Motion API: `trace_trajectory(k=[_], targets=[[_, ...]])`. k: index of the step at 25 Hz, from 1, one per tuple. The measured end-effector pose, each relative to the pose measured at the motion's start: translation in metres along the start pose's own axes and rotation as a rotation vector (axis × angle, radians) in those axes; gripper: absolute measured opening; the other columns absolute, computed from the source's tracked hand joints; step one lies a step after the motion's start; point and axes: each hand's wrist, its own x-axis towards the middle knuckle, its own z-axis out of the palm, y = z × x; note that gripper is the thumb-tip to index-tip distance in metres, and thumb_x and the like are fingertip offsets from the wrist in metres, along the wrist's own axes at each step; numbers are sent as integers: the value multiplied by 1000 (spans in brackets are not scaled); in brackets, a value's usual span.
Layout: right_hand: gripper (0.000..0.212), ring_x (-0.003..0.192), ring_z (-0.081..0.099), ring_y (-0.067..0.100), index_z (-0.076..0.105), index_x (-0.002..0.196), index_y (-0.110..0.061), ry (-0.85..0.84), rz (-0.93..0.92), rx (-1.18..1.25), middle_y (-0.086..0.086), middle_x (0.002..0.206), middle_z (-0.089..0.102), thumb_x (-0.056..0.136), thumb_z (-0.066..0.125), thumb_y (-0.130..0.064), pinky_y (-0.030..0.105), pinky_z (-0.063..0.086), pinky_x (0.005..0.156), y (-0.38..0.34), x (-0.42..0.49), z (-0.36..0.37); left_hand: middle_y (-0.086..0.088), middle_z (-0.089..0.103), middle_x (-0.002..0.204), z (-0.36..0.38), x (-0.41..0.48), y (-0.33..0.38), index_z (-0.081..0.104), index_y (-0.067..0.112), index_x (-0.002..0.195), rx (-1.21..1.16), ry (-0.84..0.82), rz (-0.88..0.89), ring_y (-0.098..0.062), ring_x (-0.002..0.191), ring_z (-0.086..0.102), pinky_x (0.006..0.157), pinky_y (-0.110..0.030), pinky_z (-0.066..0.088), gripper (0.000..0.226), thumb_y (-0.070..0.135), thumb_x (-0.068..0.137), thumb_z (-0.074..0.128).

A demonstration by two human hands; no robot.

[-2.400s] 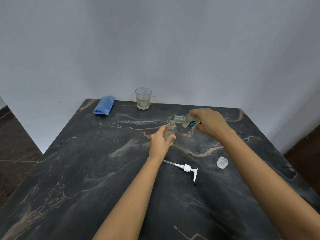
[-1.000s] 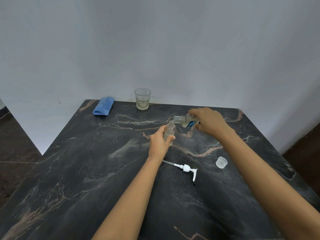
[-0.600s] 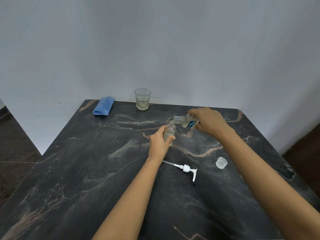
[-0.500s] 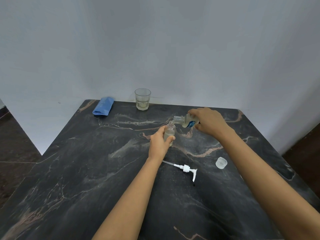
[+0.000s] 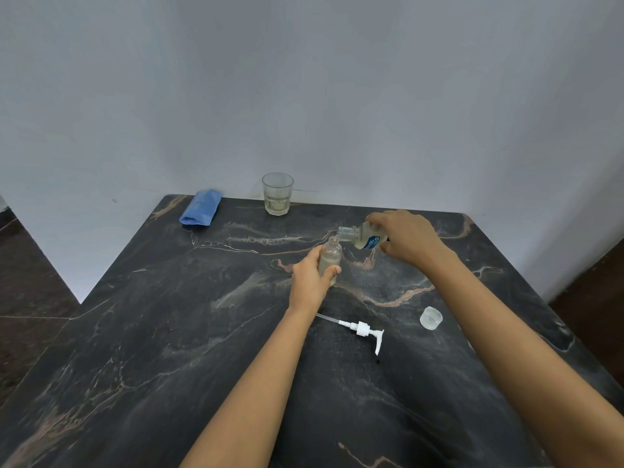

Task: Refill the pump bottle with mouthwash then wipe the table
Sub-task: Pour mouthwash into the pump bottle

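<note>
Two bare arms, L & R. Left arm (image 5: pixel 256 383) & right arm (image 5: pixel 506 332) are long & slim, w/ bare skin all the way to the edge of view. Left grip (image 5: pixel 310 278) & right grip (image 5: pixel 405 238) are bare hands, thumbs & knuckles showing. Nails too small to tell.

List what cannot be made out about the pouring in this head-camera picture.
1. Fill level in the pump bottle: head view, the left hand wraps its lower half.
2. Label wording on the mouthwash bottle: head view, too small to read; the right hand covers its base.
3. Any stream between the two necks: head view, too small and clear to see.
</note>
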Motion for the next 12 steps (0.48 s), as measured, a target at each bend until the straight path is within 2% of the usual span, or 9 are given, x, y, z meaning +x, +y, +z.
trace_trajectory(k=[12], targets=[[42,106,59,25,53,125,-26,-5,-1,-4,0,120,64,86,60,-13,39,50,76,-1,1,-1,0,67,116,1,1,-4,58,18,126,-20,-7,-3,-14,107,63,95,-32,51,44,17,84,73]])
